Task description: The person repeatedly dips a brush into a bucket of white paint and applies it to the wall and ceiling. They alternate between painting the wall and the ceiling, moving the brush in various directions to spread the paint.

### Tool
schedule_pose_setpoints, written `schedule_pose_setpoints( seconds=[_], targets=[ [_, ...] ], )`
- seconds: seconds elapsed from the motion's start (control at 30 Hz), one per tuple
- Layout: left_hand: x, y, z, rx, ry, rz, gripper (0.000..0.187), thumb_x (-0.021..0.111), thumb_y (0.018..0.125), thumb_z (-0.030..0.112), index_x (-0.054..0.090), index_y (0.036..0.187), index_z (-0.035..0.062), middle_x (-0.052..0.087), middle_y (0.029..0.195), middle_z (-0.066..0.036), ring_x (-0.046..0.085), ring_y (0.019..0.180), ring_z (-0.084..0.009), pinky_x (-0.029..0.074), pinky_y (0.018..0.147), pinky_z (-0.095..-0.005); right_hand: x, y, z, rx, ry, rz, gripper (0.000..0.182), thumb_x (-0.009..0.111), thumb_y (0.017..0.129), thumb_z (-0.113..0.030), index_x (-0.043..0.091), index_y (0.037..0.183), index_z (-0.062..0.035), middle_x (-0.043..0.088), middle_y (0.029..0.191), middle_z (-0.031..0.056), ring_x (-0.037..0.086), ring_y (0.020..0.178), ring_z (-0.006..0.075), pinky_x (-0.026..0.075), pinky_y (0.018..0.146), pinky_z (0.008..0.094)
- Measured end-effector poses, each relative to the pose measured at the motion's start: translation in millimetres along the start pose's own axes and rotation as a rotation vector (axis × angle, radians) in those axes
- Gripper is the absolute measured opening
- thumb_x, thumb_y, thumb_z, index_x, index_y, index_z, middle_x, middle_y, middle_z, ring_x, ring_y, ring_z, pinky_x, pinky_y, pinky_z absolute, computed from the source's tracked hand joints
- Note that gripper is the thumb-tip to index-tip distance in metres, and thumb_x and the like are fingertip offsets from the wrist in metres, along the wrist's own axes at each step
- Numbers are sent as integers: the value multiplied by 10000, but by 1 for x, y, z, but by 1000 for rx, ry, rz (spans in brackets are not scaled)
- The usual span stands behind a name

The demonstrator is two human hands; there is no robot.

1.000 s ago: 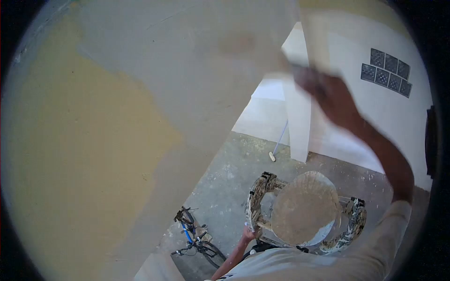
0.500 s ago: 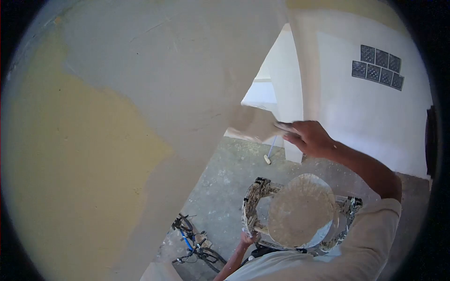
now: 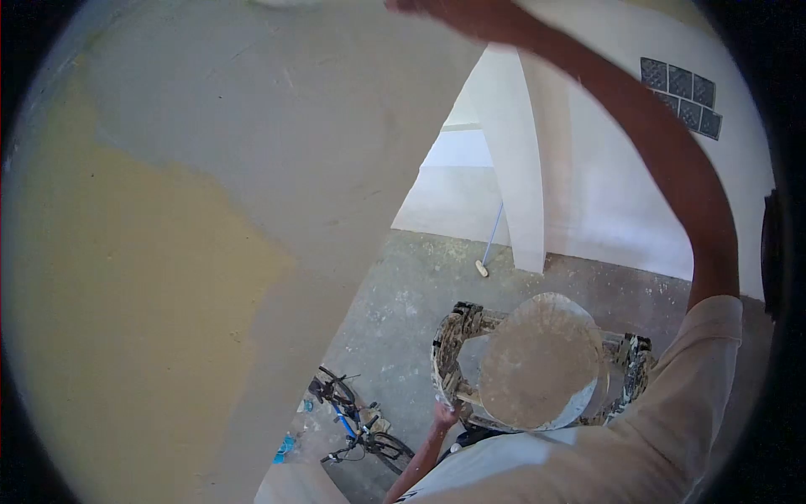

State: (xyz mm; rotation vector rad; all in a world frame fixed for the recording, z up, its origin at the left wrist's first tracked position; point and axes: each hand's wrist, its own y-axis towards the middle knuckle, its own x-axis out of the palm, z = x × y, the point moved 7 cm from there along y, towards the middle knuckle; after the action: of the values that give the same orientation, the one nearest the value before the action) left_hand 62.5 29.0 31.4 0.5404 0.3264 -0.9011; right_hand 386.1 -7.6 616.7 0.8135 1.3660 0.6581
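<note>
My right hand (image 3: 462, 15) is raised to the top edge of the view, blurred and partly cut off, against the upper wall. A pale strip of the plastering trowel (image 3: 285, 2) shows at the top edge, left of the hand; the rest is out of view. Low in the middle, my left hand (image 3: 447, 412) is closed on the rim of a plaster-caked frame (image 3: 451, 357). A round board (image 3: 541, 361) smeared with beige plaster lies over this frame. The slanting wall (image 3: 252, 126) has grey wet-looking plaster above and a yellowish area (image 3: 151, 286) at left.
A bicycle (image 3: 361, 433) lies or leans on the stained concrete floor (image 3: 395, 294) below the wall. Further off are a blue-handled roller or brush (image 3: 482, 268), a white pillar (image 3: 516, 168), and a white wall with dark vent blocks (image 3: 693, 88).
My right hand has swung up and left with the trowel, from beside the wall's edge to the top of the view. My left hand keeps its hold on the frame.
</note>
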Motion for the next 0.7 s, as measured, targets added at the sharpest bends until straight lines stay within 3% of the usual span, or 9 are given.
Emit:
schedule_pose_setpoints(
  seconds=[0.03, 0.07, 0.13, 0.17, 0.3, 0.37, 0.43, 0.53, 0.7],
  targets=[
    [-4, 0, 9, 100, 98, 64, 210, 445, 760, 120, 519, 941, 44, 543, 930, -124, 502, 894, -279, 383, 771, -351, 20, -29, 1, 169, 81, -43, 436, 453, 789, -396, 491, 993, -12, 521, 694, 146, 482, 642, 210, 382, 626, 328],
    [-3, -3, 1, 94, 93, 61, 210, 445, 760, 120, 519, 941, 44, 543, 930, -124, 502, 894, -279, 383, 771, -351, 38, -65, -4, 154, 276, 5, 437, 459, 786, -395, 490, 995, -13, 492, 637, 139, 460, 600, 231, 377, 607, 335],
    [3, -6, -17, 109, 36, -18, 233, 459, 746, 111, 504, 963, 41, 533, 949, -127, 499, 901, -280, 386, 771, -355, 73, -135, -20, 169, 325, -75, 368, 436, 803, -346, 500, 1010, -49, 558, 761, 166, 542, 705, 275, 407, 671, 352],
    [2, -5, -12, 104, 28, -17, 233, 459, 746, 111, 504, 963, 41, 533, 949, -127, 499, 901, -280, 386, 771, -355, 87, -164, -27, 281, 334, -320, 327, 445, 802, -306, 503, 1021, -70, 567, 828, 157, 550, 784, 270, 415, 700, 352],
    [0, -13, -13, 218, 161, 54, 227, 504, 705, 77, 510, 925, 19, 535, 914, -139, 490, 885, -327, 390, 767, -381, 82, -203, -19, 308, 333, -443, 306, 464, 793, -259, 487, 1063, -117, 576, 709, 141, 565, 617, 245, 445, 659, 357],
    [6, -13, -25, 40, 113, -99, 321, 489, 702, 150, 493, 1006, 46, 518, 1005, -127, 479, 948, -300, 372, 810, -355, 61, -190, -3, 460, 352, -398, 306, 487, 791, -227, 491, 1041, -50, 477, 562, 131, 436, 486, 167, 372, 521, 286],
    [6, -11, -19, -38, 103, -68, 317, 499, 698, 134, 495, 1004, 49, 522, 998, -124, 488, 939, -287, 373, 805, -347, 40, -167, 3, 395, 470, -116, 332, 496, 790, -244, 488, 1027, -12, 423, 543, 85, 385, 500, 102, 342, 496, 254],
    [3, -3, -17, -60, -193, -13, 302, 487, 707, 128, 496, 995, 40, 527, 987, -123, 485, 942, -283, 367, 807, -341, 42, -146, -7, 251, 619, 139, 355, 452, 814, -290, 466, 1091, -69, 559, 646, 131, 466, 509, 102, 399, 546, 267],
    [-2, -6, -4, 184, 66, 38, 294, 493, 709, 126, 497, 989, 36, 532, 972, -126, 489, 930, -285, 369, 799, -342, 105, -194, -49, 228, 618, -193, 358, 477, 796, -240, 451, 1089, -35, 567, 805, 185, 569, 675, 251, 426, 665, 354]
  ],
)
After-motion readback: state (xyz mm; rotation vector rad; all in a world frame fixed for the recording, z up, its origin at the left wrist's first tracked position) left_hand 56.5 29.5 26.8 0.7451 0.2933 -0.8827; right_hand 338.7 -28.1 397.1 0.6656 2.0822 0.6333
